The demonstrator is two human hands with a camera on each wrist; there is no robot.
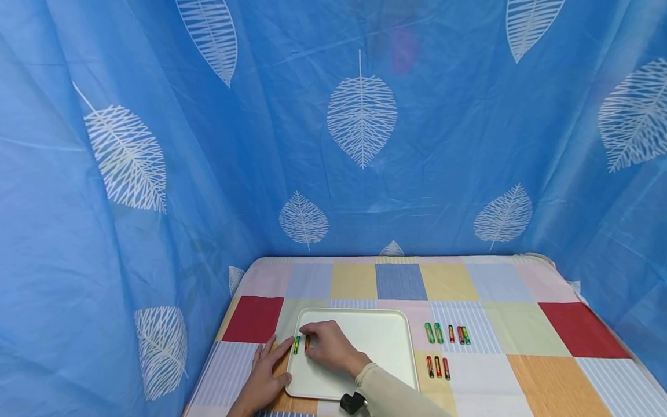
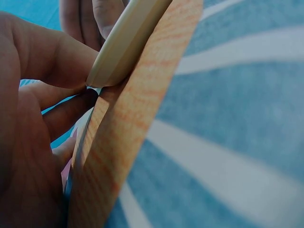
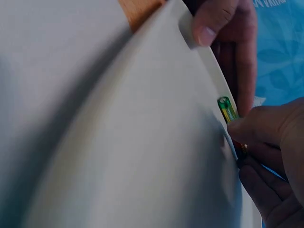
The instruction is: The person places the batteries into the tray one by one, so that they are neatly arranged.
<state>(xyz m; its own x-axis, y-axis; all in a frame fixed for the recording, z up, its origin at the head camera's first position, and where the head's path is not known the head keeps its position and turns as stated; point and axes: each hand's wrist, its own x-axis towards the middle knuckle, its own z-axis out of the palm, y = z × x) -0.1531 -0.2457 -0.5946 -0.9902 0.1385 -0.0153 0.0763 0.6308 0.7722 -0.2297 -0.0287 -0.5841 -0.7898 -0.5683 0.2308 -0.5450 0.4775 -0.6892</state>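
Observation:
A shallow cream tray (image 1: 375,347) lies on the patchwork cloth in the head view. At its left side, my right hand (image 1: 330,347) pinches a red-and-black battery (image 1: 307,342) between thumb and fingers, low over the tray floor. Just left of that, a green battery (image 1: 296,345) lies by the tray's left rim, and both show in the right wrist view. My left hand (image 1: 264,377) rests against the tray's left edge, thumb at the rim and fingers stretched along the outside. Its thumb touches the tray rim (image 2: 114,59) in the left wrist view.
To the tray's right, a row of green and red batteries (image 1: 438,333) lies on the cloth, with three red-and-black batteries (image 1: 438,367) nearer me. A blue leaf-print curtain (image 1: 417,174) hangs behind and along the sides of the table (image 1: 542,370).

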